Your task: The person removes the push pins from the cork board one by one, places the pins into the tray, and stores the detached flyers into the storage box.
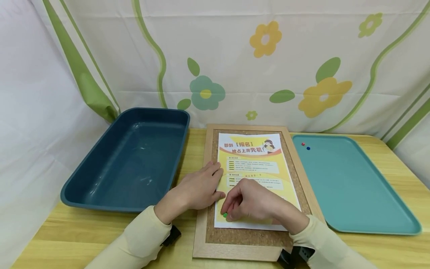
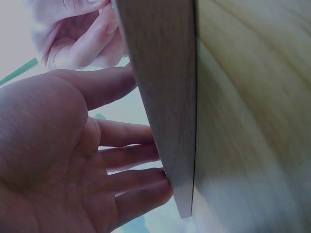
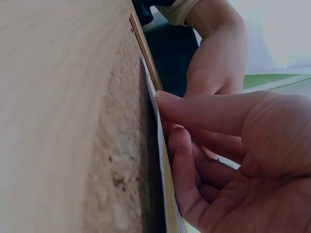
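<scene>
Site is a tabletop work area; whether home, office or studio cannot be determined. Evidence: a wood-grain table [image 1: 57, 237], backed by a white fabric curtain [image 1: 231, 56] printed with flowers, bears a blue tub [image 1: 134, 168], framed cork board [image 1: 248, 237] and teal tray [image 1: 359, 190].

1. We see a plain cream left sleeve [image 1: 139, 237], lightly creased, left of the cork board [image 1: 246, 238].
2. We see a matching right sleeve [image 1: 330, 244] by the cork board's near right corner.
3. We find a small, boxy black left device [image 1: 173, 236] at the left sleeve's end.
4. We find a black right device [image 1: 302, 254], its face dotted, by that same corner.
</scene>
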